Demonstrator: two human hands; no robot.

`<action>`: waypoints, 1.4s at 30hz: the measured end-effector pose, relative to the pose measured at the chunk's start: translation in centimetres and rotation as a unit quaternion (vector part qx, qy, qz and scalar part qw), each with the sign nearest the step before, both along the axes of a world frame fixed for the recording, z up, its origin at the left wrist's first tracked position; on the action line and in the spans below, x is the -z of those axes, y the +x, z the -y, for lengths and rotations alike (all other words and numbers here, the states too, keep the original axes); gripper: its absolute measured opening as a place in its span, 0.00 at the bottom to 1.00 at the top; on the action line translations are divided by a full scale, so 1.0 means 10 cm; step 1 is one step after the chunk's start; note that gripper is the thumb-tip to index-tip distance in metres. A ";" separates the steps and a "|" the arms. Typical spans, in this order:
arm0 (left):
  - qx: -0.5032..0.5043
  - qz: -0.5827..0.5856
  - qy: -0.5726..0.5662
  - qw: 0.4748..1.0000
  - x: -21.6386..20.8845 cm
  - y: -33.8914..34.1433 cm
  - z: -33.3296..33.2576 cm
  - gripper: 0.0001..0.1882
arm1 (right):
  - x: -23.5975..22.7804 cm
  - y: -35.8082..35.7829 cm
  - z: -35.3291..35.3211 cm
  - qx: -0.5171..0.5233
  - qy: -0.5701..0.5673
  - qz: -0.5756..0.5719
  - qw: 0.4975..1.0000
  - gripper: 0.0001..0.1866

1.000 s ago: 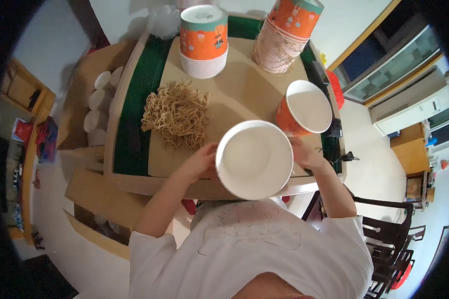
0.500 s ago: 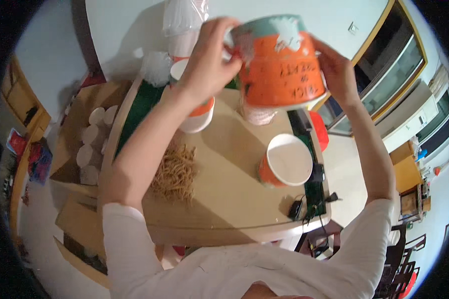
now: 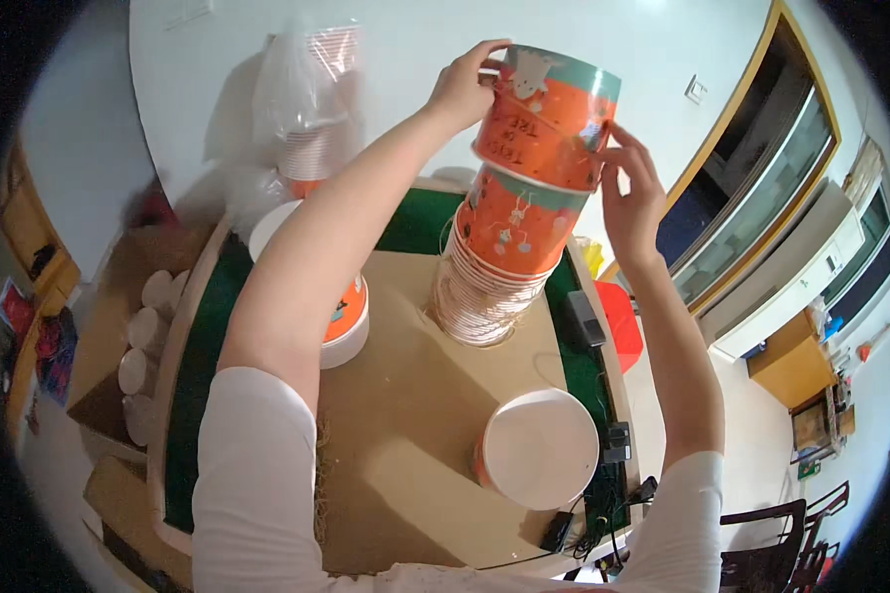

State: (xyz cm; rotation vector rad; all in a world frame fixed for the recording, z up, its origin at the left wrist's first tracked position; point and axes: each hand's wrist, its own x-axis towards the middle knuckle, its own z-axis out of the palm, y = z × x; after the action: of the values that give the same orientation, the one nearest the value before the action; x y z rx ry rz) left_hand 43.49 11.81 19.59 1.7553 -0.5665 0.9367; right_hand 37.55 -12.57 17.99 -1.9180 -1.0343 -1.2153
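Observation:
An orange and green paper tub [image 3: 544,124], printed with pictures and dark lettering, is upside down at the top of a tall stack of nested paper tubs [image 3: 519,222]. My left hand [image 3: 468,87] holds its upper left side, fingers bent over the edge. On the other side, my right hand [image 3: 631,193] has its fingertips against the tub's lower right wall. The stack leans to the right in view and shows many pale rims near its base. Closer to me on the right stands a single upright tub [image 3: 541,448], its white inside facing up.
Another orange and white tub [image 3: 348,326] stands partly behind my left forearm. Plastic-wrapped tubs [image 3: 311,148] stand by the wall. A cardboard box [image 3: 104,395] with white round items is left of the table. Black adapters and cables [image 3: 588,524] lie at the right edge.
Both hands have brought the orange tub from mid-air over the table onto the top of the stack. The view has shifted, and my left arm now hides more of the left side.

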 end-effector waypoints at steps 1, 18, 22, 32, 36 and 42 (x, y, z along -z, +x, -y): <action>-0.006 -0.038 0.018 0.999 0.10 0.01 0.02 0.30 | 0.09 -0.06 0.00 0.018 -0.024 0.020 0.999 0.07; -0.100 -0.231 0.366 0.896 0.57 -3.45 -0.40 0.27 | 0.78 -1.76 0.72 -0.008 -0.287 -0.195 0.938 0.15; -0.089 -0.292 0.247 0.920 1.19 -4.30 -0.26 0.23 | 1.18 -1.89 1.14 0.137 -0.282 -0.256 0.914 0.22; -0.242 -0.322 -0.099 0.910 2.61 -5.54 0.00 0.07 | 1.59 -2.12 1.01 0.035 -0.137 -0.529 0.837 0.19; -0.267 -0.343 -0.068 0.898 2.77 -5.63 0.11 0.04 | 1.72 -2.32 0.77 0.041 -0.174 -0.468 0.865 0.21; -0.298 -0.278 0.017 0.913 2.89 -5.31 0.15 0.04 | 1.63 -2.71 0.79 0.033 -0.049 -0.441 0.896 0.18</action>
State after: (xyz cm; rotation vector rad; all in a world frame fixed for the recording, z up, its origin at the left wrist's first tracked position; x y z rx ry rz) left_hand -9.63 10.30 -9.29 2.1530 0.3481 0.7588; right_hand 10.42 -20.46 1.70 -2.2326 -0.5308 -0.2113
